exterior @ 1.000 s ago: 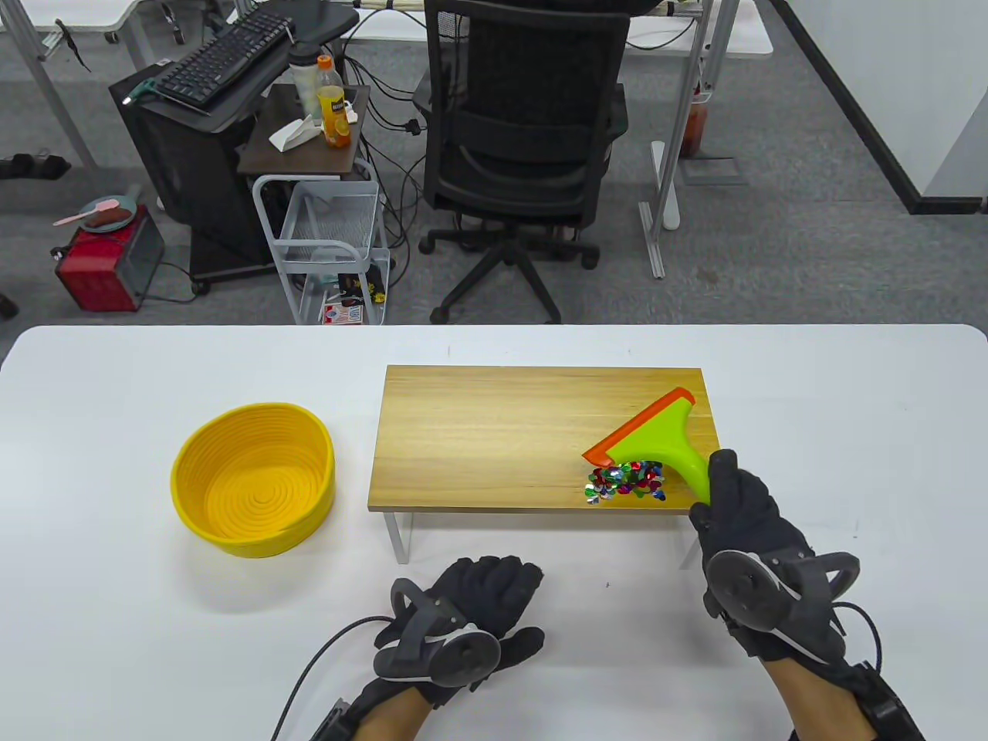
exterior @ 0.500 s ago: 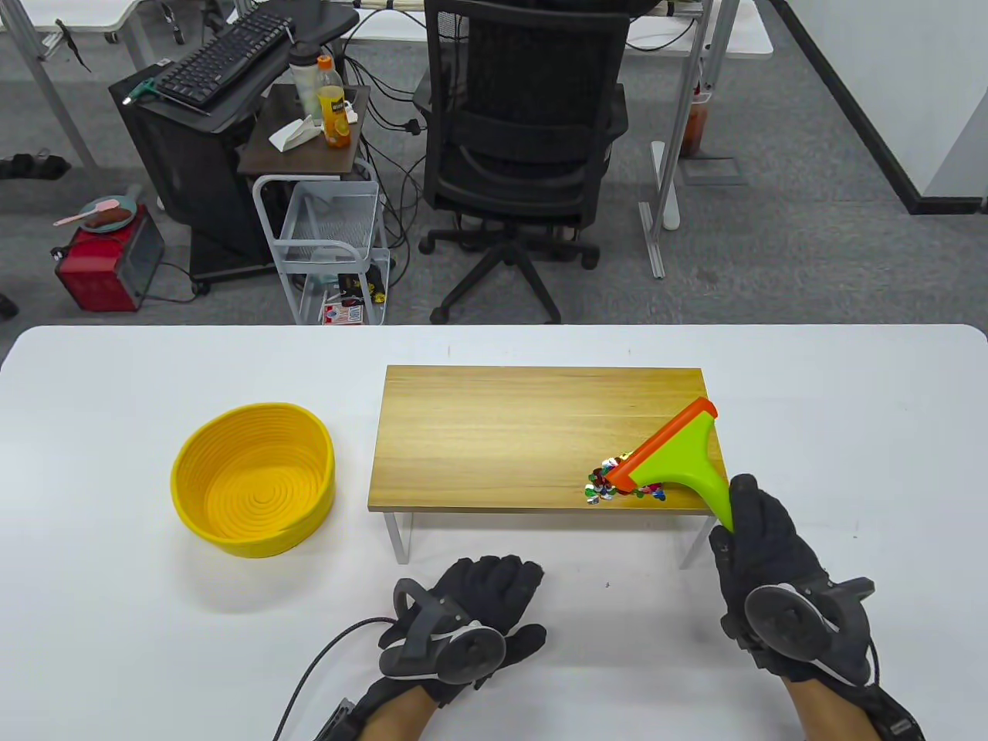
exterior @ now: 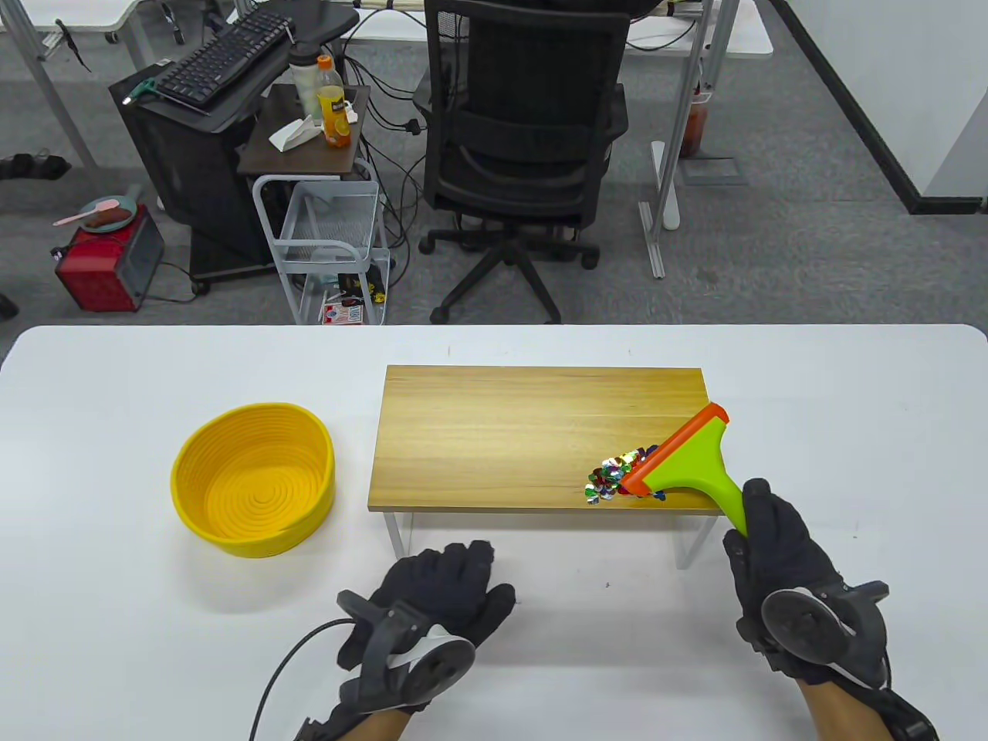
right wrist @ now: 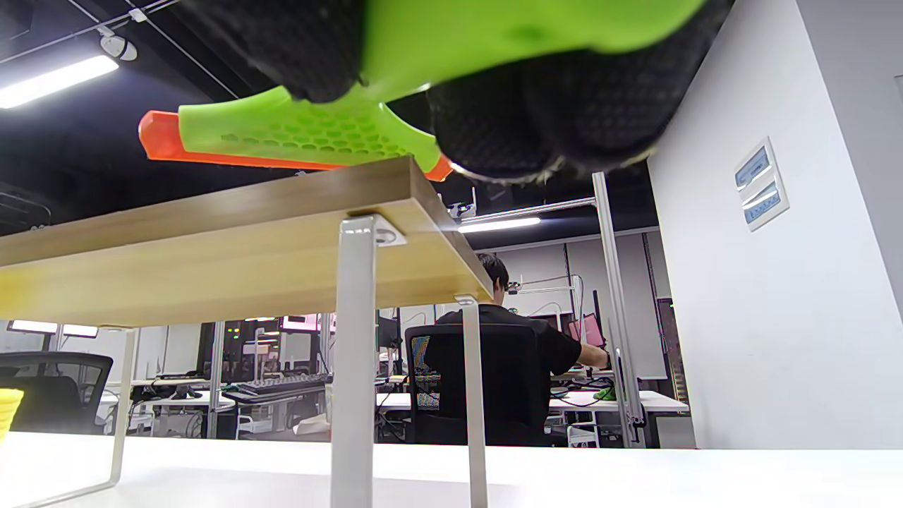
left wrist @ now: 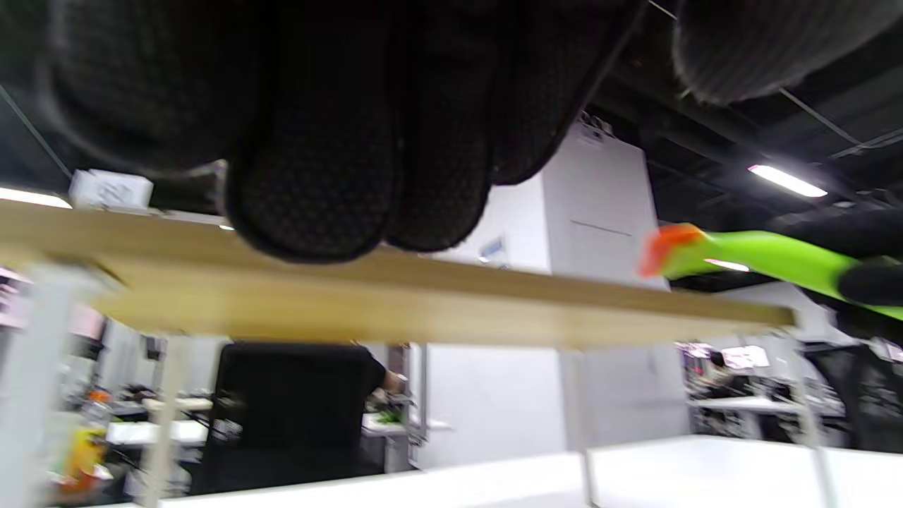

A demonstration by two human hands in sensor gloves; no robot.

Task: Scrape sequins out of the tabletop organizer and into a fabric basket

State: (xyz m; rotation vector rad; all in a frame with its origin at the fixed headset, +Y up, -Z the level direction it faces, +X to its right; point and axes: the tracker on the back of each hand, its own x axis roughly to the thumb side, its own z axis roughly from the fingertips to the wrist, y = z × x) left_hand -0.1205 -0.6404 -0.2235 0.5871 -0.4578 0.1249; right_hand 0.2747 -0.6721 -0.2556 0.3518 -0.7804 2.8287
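Note:
A wooden organizer shelf (exterior: 502,432) on white legs stands mid-table. A pile of coloured sequins (exterior: 614,478) lies near its front right corner. My right hand (exterior: 779,556) grips the handle of a green scraper with an orange blade (exterior: 683,455); the blade sits at the right side of the pile. The scraper also shows in the right wrist view (right wrist: 303,130) above the shelf (right wrist: 211,247), and in the left wrist view (left wrist: 748,257). A yellow fabric basket (exterior: 253,478) stands left of the shelf. My left hand (exterior: 432,594) rests flat on the table, empty, in front of the shelf.
The white table (exterior: 116,617) runs wide around both. A black office chair (exterior: 525,147), a wire cart (exterior: 328,247) and a desk with a keyboard stand beyond the far edge.
My right hand drew the scraper to the right, from over the sequins to the pile's right side. My left hand slid left and a little toward me.

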